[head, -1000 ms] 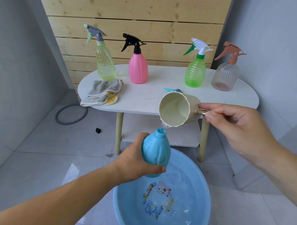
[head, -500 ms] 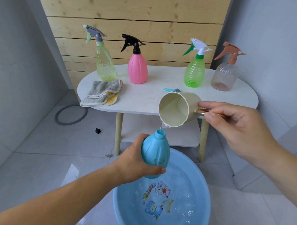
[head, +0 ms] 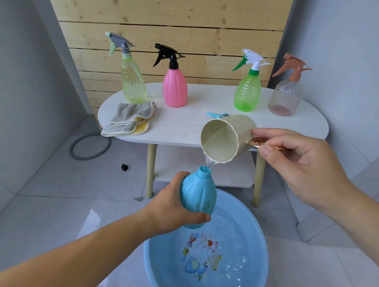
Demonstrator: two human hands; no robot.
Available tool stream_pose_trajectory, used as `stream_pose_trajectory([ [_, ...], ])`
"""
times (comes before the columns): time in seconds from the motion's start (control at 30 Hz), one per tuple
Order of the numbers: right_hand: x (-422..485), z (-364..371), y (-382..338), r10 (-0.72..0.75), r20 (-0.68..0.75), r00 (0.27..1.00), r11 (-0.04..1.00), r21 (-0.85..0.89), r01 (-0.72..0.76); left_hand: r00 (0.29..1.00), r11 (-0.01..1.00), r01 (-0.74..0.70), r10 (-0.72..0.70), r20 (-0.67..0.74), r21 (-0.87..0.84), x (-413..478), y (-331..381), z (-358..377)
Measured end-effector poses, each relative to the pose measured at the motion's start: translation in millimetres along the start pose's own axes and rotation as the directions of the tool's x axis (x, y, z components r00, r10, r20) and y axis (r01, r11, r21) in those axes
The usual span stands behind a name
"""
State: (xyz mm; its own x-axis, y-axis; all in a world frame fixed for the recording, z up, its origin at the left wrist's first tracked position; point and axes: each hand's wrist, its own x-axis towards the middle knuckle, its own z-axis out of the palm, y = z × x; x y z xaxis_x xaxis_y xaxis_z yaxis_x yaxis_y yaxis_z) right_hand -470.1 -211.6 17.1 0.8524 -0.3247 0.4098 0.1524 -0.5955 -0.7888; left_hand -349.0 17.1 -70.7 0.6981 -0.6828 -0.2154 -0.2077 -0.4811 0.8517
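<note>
Fingers of our left hand (head: 169, 209) round one blue bottle (head: 198, 195) above basin (head: 155, 261), right hand (head: 304, 166) pinching one cup (head: 221, 139), four sprayers (head: 175, 89) beyond basin

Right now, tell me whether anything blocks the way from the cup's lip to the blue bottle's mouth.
Nothing visible does. The tilted cup hangs just above the open neck of the blue bottle; only a thin stream of water crosses the gap.

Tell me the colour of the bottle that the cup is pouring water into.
Light blue; the bottle shows best in the head view.
</note>
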Motion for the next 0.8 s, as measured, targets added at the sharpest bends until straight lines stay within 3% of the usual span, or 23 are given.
stream_pose_trajectory([
  [0.8,-1.5,1.2,1.7,-0.136,-0.017,0.991,0.986,-0.101,0.133,1.0,1.0,0.005,-0.005,-0.005,0.008,1.5,-2.8,2.9],
])
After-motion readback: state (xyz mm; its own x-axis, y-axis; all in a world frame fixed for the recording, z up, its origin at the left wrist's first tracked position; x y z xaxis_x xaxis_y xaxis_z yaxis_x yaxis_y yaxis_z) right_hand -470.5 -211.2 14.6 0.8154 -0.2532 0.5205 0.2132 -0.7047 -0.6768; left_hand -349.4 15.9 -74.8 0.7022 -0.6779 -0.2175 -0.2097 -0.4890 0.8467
